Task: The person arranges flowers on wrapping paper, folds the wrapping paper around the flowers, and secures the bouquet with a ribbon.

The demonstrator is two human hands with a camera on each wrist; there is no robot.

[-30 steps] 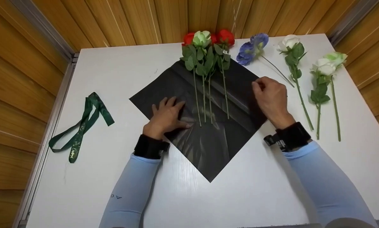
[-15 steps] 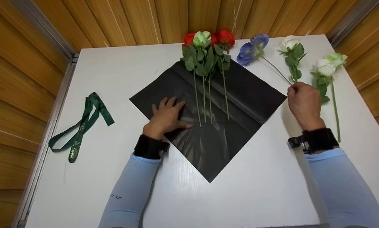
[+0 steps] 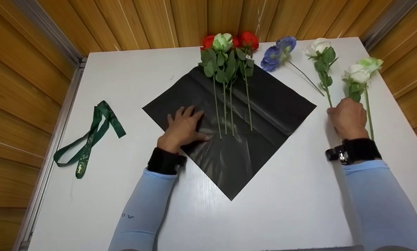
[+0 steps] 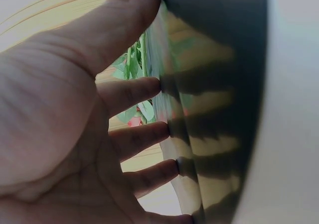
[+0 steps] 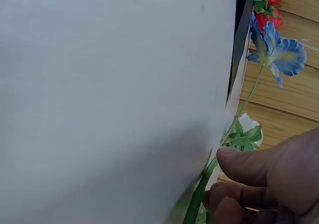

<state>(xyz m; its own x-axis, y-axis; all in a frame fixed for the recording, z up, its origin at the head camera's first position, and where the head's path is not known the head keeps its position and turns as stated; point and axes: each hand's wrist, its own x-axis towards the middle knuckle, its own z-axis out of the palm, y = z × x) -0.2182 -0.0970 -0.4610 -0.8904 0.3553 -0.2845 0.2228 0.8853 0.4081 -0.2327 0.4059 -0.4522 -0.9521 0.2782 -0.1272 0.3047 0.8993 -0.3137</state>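
A dark sheet of wrapping paper (image 3: pixel 264 153) lies cornerwise on the white table (image 3: pixel 131 209). Red roses (image 3: pixel 248 40) and a pale green rose (image 3: pixel 223 42) lie on its far corner, stems toward me. My left hand (image 3: pixel 183 130) rests on the sheet's left side with fingers spread; the left wrist view shows the fingertips (image 4: pixel 154 84) touching the paper. My right hand (image 3: pixel 348 118) is over the stems at the right, beside the stem of a white rose (image 3: pixel 318 47). Its thumb and bent fingers (image 5: pixel 244 169) are at a green stem (image 5: pixel 196 199); a firm pinch is not visible.
A blue iris (image 3: pixel 278 54) lies behind the sheet's right side. White and greenish roses (image 3: pixel 358 73) lie farther right. A green ribbon (image 3: pixel 90 139) lies looped at the left. Wood-panelled walls (image 3: pixel 191 21) stand behind and beside the table.
My right hand has let go of the sheet's right corner, which now lies flat, and has moved right to the rose stems. My left hand has stayed in place.
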